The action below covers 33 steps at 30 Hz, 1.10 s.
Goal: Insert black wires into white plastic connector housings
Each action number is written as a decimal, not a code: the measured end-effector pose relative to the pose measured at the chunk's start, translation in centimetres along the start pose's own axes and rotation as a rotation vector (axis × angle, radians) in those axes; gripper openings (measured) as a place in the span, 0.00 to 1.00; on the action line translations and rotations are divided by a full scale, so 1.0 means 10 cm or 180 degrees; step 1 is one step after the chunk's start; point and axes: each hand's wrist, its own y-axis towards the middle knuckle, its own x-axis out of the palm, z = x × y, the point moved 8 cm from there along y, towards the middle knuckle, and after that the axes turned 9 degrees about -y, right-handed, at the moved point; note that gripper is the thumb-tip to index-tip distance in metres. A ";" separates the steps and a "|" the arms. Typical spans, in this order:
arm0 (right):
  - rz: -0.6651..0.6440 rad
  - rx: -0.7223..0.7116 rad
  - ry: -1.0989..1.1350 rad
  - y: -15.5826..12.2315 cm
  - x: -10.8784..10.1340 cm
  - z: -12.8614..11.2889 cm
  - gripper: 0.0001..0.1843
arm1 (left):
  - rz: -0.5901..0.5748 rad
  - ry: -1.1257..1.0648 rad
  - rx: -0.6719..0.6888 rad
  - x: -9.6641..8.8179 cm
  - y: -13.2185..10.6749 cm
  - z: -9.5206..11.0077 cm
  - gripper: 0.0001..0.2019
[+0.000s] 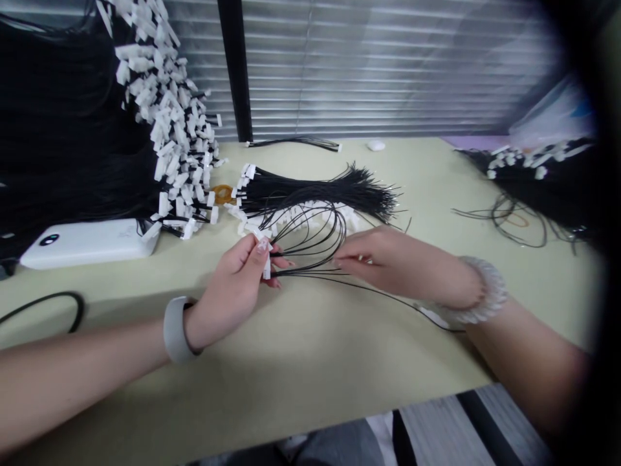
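While the left hand (236,285) pinches a small white plastic connector (266,266) between thumb and fingertips (narrow, firm-looking grip), the connector stands roughly upright, tip pointing up. A fan of thin black wires (305,243) leaves that hand and bows right in loose loops, long axis running roughly left-right above the desk (301,362). The right hand (388,262) sits at the far end of the loops, fingers (347,257) narrow and close to the strands. Something pale shows there, but I can't tell if they're clamping anything.

Risk, my read: the slack loops are the weak spot. They could snag on the wire bundle (310,191) just behind them and tangle. One strand trails low past the beaded bangle (488,291) and could catch there too. A hard pull against the pinch might strain the wire at the connector.

Further out — a large heap of connector-ended wires (165,142) at left, an orange tape roll (223,194) beside it, a white power bank (87,244) in front, and another wire heap (533,181) at right.
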 end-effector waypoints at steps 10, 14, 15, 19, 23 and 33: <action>-0.0242 -0.0093 -0.0091 0.16 0.30 -0.41 0.11 | -0.0126 0.0184 -0.0032 0.02 0.00 0.00 0.13; -0.0019 -0.0329 -0.0772 0.13 0.35 -0.48 0.11 | -0.0137 0.0341 0.0034 0.01 0.01 0.01 0.14; 0.0018 -0.0359 -0.0885 0.12 0.36 -0.49 0.11 | -0.0133 0.0366 0.0045 0.01 0.01 0.01 0.14; 0.0105 -0.0296 -0.1052 0.11 0.35 -0.48 0.12 | -0.0120 0.0409 0.0046 0.00 0.01 0.01 0.14; 0.0242 -0.0252 -0.0933 0.12 0.26 -0.48 0.12 | -0.0045 0.0374 0.0031 -0.01 0.00 0.02 0.15; -0.0124 -0.0319 -0.0660 0.11 0.32 -0.49 0.13 | -0.0122 0.0405 0.0040 0.01 0.01 0.01 0.14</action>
